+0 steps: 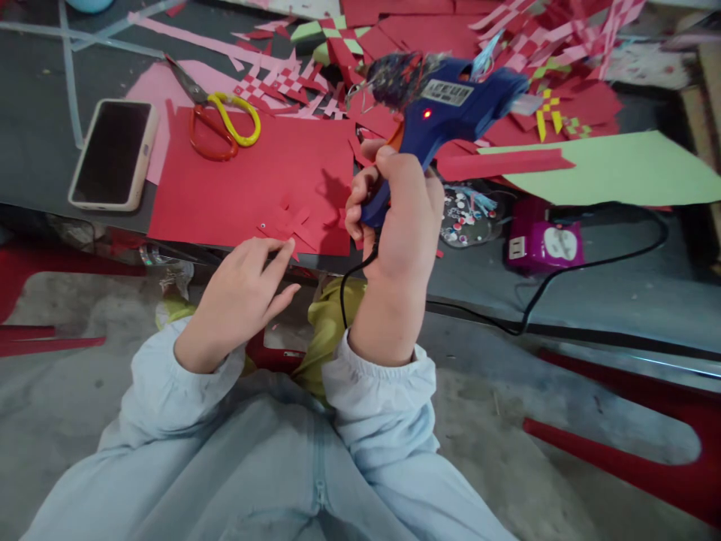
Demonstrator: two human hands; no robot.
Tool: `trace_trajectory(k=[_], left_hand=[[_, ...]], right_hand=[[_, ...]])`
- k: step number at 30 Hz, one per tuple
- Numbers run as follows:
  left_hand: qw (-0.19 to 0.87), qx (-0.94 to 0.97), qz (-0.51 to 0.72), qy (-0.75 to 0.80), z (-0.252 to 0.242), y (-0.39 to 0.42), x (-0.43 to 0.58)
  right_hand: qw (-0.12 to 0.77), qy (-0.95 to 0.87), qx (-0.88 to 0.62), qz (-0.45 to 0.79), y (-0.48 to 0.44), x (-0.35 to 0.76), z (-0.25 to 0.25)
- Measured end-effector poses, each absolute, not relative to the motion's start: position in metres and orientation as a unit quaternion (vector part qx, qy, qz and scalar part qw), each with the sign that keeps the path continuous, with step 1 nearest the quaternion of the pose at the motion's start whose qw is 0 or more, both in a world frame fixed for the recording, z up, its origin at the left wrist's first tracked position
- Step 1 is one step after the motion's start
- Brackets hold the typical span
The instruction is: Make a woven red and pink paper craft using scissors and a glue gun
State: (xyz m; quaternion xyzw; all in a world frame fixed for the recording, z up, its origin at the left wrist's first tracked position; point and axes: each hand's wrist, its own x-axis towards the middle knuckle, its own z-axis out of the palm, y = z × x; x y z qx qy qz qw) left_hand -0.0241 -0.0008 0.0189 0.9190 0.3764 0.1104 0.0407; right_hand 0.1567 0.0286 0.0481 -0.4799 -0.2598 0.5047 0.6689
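My right hand (pixel 402 195) is wrapped round the handle of a blue hot glue gun (pixel 444 105), whose small red light is lit. Its nozzle end, wound with dark, messy material, points left over the table. My left hand (pixel 242 289) lies at the table's front edge with its fingers stretched out. Those fingertips are at a small red folded-paper fish (pixel 290 224) with a googly eye; whether they press on it I cannot tell. Under the fish is a large red paper sheet (pixel 225 188). Scissors (pixel 219 124) with one red and one yellow handle rest on the sheet's upper edge.
A phone (pixel 113 154) lies at the left, near clear glue sticks (pixel 70 83). Woven paper pieces (pixel 287 83) are heaped at the back. A light green sheet (pixel 613 169), a bag of googly eyes (pixel 470 214) and a purple power adapter (pixel 544 237) with a black cord are at right.
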Motion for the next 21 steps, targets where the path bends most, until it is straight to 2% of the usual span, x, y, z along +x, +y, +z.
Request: trace_trajectory(k=[9, 16, 21], left_hand=[[0.082, 0.925, 0.112, 0.354, 0.0211, 0.0001, -0.0303], [0.039, 0.928, 0.113, 0.353, 0.0212, -0.0007, -0.0267], [0.059, 0.935, 0.106, 0.333, 0.0234, 0.0016, -0.0318]], right_hand=[[0.655, -0.286, -0.483, 0.506, 0.0311, 0.1580, 0.0433], [0.672, -0.270, -0.474, 0.500, 0.0312, 0.1552, 0.0451], [0.680, -0.261, -0.471, 0.497, 0.0308, 0.1550, 0.0458]])
